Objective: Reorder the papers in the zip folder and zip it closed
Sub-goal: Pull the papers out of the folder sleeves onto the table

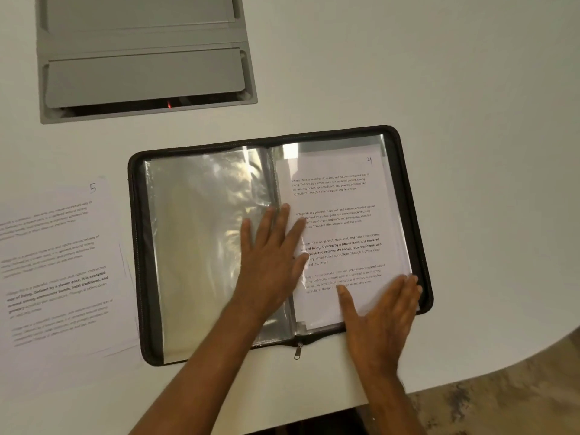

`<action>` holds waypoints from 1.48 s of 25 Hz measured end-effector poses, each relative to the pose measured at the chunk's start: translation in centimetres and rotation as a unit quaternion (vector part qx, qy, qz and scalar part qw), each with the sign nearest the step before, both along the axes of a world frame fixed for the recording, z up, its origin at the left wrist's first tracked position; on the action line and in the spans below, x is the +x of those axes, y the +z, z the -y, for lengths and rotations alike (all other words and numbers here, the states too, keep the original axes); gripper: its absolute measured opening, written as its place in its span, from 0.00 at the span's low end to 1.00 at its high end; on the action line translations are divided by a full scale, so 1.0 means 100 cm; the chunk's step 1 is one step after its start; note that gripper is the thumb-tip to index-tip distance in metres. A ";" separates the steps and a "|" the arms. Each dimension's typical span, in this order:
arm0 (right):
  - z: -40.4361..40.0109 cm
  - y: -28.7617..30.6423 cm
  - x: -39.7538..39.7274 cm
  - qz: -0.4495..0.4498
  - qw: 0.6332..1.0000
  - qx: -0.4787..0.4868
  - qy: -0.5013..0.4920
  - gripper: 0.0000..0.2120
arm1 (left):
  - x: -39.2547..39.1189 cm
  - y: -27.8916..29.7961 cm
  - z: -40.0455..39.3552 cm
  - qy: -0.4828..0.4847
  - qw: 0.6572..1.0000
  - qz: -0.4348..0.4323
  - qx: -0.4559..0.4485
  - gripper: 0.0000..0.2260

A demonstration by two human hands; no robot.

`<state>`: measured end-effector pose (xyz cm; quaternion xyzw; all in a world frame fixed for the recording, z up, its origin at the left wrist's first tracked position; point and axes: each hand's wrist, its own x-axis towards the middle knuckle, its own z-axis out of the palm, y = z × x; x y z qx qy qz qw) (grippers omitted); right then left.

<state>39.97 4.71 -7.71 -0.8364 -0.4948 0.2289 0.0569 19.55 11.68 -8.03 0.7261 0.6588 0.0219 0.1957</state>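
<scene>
Folder: the black zip-edged document folder (408,196) lay open flat on the white desk (470,89), a little right of the frame's centre, its clear plastic sleeves spread to both sides.
Left half: the shiny transparent sleeves (194,246) on this side showed no paper that I could make out.
Right half: a white printed sheet marked "4" (339,196) sat on top, its number in the upper right corner; whether it was inside a sleeve or lying on one could not be told.
Zip: the small metal zip pull (298,351) hung at the lower edge near the spine, and the zip was undone all round.
Left hand: the left hand (270,262) lay flat with fingers straight and spread across the spine, pressing the sleeves down and gripping nothing.
Right hand: the right hand (383,312) lay flat on the lower right corner of the sheet, fingers straight and thumb out, holding nothing.
Loose paper: a white printed sheet marked "5" (56,262) lay on the desk just beside the folder, at the left of the frame.
Step in hand: by my reading, the papers were mid-sorting, with page 4 being settled and smoothed in place.
Next move: it would probably call for freeing one hand, fetching the "5" sheet and seating it in turn; zipping was not yet due.
Beyond: a grey metal cable hatch (141,58) was set into the desk at upper left.
</scene>
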 end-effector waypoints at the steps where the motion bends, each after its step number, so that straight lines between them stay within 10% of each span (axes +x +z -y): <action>1: 0.001 -0.001 0.002 0.007 1.000 -0.012 -0.002 0.57 | -0.006 -0.007 0.004 0.008 1.000 -0.011 0.002 0.30; 9: 0.001 0.000 -0.004 0.033 0.997 0.029 0.062 0.44 | -0.017 -0.020 0.013 -0.003 0.997 -0.048 0.052 0.31; 16: -0.038 0.041 -0.017 -0.318 0.936 0.130 -0.073 0.37 | -0.016 -0.019 0.012 0.010 0.999 -0.025 0.047 0.30; 25: -0.141 0.040 0.028 -0.227 0.971 0.058 -0.050 0.10 | -0.007 0.013 -0.060 0.105 0.985 0.090 0.103 0.17; 37: -0.139 0.048 0.043 -0.367 0.925 0.063 -0.078 0.07 | -0.015 0.044 -0.202 0.085 0.972 0.212 -0.058 0.13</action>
